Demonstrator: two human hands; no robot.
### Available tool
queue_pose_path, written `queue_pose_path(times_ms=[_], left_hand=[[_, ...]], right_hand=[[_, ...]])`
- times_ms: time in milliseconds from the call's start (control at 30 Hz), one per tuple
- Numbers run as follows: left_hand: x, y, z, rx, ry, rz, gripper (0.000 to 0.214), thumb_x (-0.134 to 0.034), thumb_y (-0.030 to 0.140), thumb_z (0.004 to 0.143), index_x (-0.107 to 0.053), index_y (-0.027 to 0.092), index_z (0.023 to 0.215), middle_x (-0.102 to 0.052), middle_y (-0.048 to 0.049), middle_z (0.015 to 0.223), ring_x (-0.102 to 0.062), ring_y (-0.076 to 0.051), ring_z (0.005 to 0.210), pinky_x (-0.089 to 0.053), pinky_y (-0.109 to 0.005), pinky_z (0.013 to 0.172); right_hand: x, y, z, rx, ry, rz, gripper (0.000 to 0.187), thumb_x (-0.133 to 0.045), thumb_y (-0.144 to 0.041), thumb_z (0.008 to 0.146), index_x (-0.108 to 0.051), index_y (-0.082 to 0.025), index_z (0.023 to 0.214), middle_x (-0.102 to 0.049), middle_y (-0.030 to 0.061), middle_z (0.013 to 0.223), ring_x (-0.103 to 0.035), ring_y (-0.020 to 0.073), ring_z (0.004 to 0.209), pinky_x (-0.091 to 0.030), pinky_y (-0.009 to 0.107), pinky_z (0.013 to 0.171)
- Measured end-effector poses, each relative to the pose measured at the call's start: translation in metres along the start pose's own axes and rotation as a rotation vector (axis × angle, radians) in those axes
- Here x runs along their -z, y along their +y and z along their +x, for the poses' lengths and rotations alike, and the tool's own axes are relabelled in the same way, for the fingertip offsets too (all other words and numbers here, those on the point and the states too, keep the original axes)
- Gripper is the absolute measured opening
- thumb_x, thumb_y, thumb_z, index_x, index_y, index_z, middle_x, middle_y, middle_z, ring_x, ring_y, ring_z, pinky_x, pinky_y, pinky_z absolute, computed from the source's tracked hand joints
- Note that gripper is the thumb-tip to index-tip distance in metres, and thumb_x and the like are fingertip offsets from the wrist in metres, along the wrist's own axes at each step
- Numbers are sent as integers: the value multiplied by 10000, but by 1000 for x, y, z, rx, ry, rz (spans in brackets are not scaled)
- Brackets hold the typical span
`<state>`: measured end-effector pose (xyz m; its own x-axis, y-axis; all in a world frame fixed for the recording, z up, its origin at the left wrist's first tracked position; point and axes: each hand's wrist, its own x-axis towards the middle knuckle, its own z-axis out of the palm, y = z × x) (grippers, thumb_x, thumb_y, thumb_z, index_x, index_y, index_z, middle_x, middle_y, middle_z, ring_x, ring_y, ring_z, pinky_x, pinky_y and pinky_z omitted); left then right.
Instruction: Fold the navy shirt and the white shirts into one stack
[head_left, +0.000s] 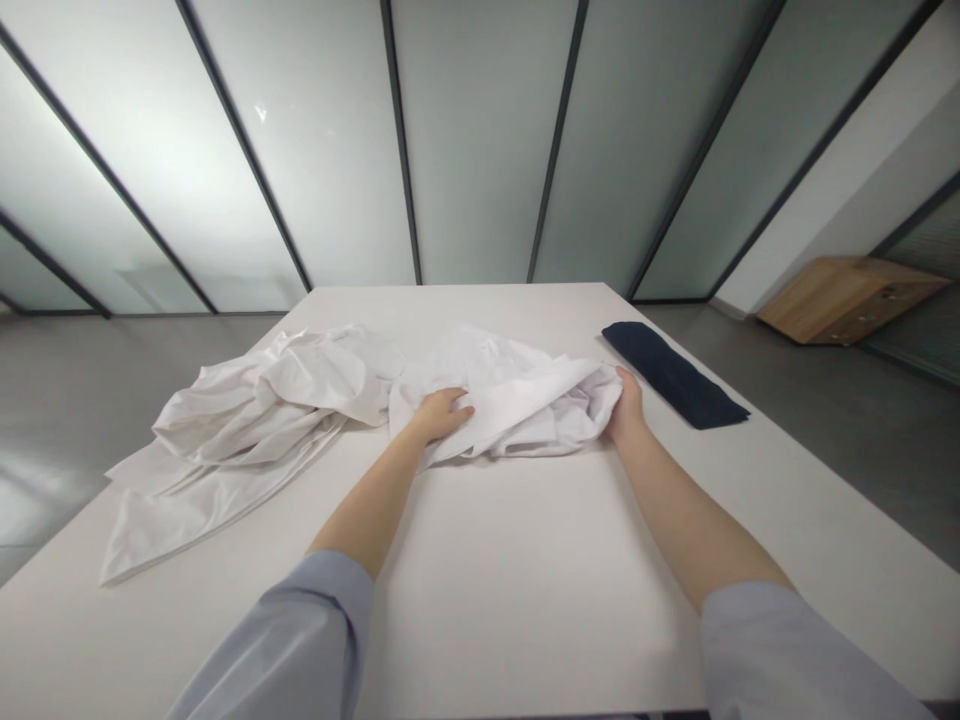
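A crumpled white garment or cloth (517,400) lies bunched in the middle of the table; its exact kind does not show. My left hand (441,414) rests on its left part, thumb and fingers apart. At the right end, my right hand (627,405) grips the cloth's rolled edge, thumb on top and the other fingers mostly hidden. A second heap of shiny white fabric (300,385) spreads out on the left, touching the first one, with a flat corner pointing toward me.
A dark navy folded cloth (671,375) lies flat near the right edge of the white table (547,580). Frosted glass panels (480,140) with dark frames stand behind the table. A wooden cabinet (847,298) is on the floor at the far right.
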<state>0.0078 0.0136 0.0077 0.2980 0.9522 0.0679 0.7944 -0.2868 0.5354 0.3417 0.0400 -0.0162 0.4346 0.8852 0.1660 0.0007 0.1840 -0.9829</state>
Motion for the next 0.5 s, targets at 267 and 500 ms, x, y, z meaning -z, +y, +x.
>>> queue_pose_path(times_ms=[267, 500], left_hand=[[-2, -1, -3, 145, 89, 329, 397, -435, 419, 930, -604, 182, 1200, -554, -133, 1359, -474, -273, 1289, -345, -451, 1069], [1, -12, 5, 243, 316, -75, 333, -391, 338, 921, -659, 169, 820, -704, -82, 876, -642, -231, 893, -469, -328, 824]], right_hand=[[-11, -25, -31, 757, 196, -572, 222, -509, -433, 801, -504, -210, 807, -543, 81, 908, -486, 248, 957, -357, 438, 939], [-52, -37, -77, 764, -792, -1008, 353, -601, -477, 810, -674, -192, 1005, -649, 101, 1054, -548, 250, 990, -410, 369, 904]])
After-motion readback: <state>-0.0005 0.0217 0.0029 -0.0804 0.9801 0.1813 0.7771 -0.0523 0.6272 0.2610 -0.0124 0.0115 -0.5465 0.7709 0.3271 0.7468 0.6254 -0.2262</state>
